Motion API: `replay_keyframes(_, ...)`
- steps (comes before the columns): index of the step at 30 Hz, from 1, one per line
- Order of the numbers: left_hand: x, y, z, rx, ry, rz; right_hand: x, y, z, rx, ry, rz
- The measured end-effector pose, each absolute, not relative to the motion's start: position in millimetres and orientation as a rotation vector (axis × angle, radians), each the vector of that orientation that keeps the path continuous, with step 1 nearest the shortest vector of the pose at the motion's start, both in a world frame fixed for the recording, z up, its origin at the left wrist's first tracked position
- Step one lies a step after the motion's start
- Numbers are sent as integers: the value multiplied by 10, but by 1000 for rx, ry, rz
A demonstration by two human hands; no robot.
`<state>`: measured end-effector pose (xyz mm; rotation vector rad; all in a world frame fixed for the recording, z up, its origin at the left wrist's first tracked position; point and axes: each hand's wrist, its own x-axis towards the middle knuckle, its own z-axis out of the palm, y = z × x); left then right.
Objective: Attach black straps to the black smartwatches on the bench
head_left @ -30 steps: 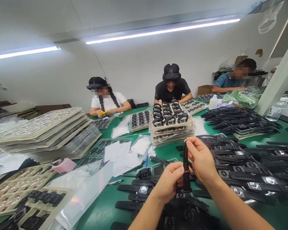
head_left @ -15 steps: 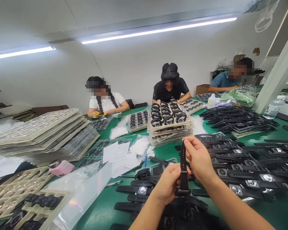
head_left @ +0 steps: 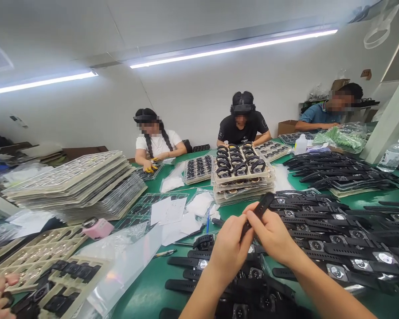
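Both of my hands hold a black smartwatch (head_left: 264, 204) above the table, its strap end pointing up and away. My left hand (head_left: 231, 241) is closed round its lower part. The thumb and fingers of my right hand (head_left: 271, 232) pinch the strap. My fingers hide most of the watch case. Below my hands, several black watches (head_left: 256, 274) lie close together with straps stretched out. To the right, rows of more watches (head_left: 337, 239) lie back side up, sensors showing.
A tray stack (head_left: 242, 175) bearing looped watches stands ahead. Tall tray stacks (head_left: 69, 181), a pink bottle (head_left: 98, 228) and plastic sheeting (head_left: 119, 274) are on the left. Another person's hand (head_left: 0, 297) is at lower left. Several co-workers sit opposite. A clear bottle (head_left: 394, 155) stands right.
The watch has tilted to the right and my hands have drawn together around it. Another person's hand has appeared at lower left. The view has swung slightly left.
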<state>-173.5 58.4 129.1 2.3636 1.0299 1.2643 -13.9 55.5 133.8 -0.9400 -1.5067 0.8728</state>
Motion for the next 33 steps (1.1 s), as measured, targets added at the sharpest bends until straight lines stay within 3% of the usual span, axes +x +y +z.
replay_keyframes(8,-1617,548,1180,2378,1004,1648,-289,545,1185,-867,-1096,1063)
replay_keyframes(13,-1614,596,1144,2395,747,1885,-324,507,1233,-841,-1008,1143)
replay_keyframes(27,-1641,584,1181,2497,761,1826,-305,560,1169,-790,-1049,1141)
replay_keyframes(33,-1820,608,1368,1974,879,1360,68,552,1336,-706,-1676,1262)
